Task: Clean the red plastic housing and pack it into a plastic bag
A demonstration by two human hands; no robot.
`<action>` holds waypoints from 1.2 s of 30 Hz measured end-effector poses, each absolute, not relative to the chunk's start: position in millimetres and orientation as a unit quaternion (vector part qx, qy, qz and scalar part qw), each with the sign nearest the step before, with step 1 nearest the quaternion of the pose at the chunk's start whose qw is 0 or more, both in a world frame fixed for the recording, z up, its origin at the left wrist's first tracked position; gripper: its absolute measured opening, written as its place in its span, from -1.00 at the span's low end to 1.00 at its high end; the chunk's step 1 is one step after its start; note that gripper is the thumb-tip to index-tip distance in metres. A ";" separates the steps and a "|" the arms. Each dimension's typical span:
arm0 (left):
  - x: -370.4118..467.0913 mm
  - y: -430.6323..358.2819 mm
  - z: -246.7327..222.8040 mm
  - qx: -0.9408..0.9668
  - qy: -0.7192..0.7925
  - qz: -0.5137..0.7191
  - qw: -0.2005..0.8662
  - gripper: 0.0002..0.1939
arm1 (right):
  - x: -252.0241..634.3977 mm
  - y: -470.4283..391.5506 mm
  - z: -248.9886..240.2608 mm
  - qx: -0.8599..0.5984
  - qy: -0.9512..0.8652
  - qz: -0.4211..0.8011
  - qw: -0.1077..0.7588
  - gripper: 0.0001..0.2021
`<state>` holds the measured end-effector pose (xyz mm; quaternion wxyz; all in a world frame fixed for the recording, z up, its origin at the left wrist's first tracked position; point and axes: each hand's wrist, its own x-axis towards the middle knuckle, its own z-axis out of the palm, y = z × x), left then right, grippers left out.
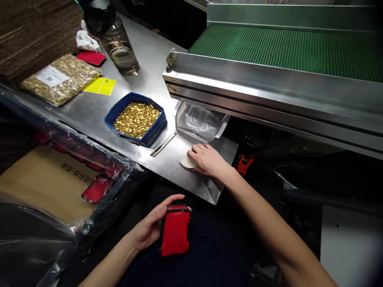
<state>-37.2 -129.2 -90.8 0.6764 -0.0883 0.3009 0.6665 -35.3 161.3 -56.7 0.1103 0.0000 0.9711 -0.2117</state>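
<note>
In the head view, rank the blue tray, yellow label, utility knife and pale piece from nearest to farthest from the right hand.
1. Pale piece: touching the right hand.
2. Utility knife: left of the hand, near the tray.
3. Blue tray: farther left, just past the knife.
4. Yellow label: farthest, beyond the tray's left side.

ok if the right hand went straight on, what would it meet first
Past the pale piece under it, the right hand would probably meet the slim metal tool, then the blue tray; depth is hard to judge.
</note>
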 end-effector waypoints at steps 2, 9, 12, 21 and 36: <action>-31.1 -126.1 -95.0 -0.123 0.311 0.673 0.659 -0.41 | -22.4 158.3 -46.7 0.021 0.968 -0.224 0.113 -0.67; -28.4 -102.9 -98.7 -0.208 0.353 0.649 0.641 -0.57 | 80.7 116.6 -18.5 0.154 0.809 -0.544 0.162 -0.73; -30.1 -96.0 -98.1 -0.216 0.393 0.624 0.640 -0.59 | 113.4 95.3 -18.7 0.148 0.795 -0.554 0.196 -0.75; -28.6 -85.4 -109.3 -0.158 0.486 0.568 0.645 -0.51 | 120.0 56.0 -46.5 0.119 0.884 -0.403 0.206 -0.76; -31.8 -85.7 -111.2 -0.134 0.522 0.546 0.641 -0.50 | 108.3 64.1 -44.4 0.127 0.867 -0.421 0.233 -0.88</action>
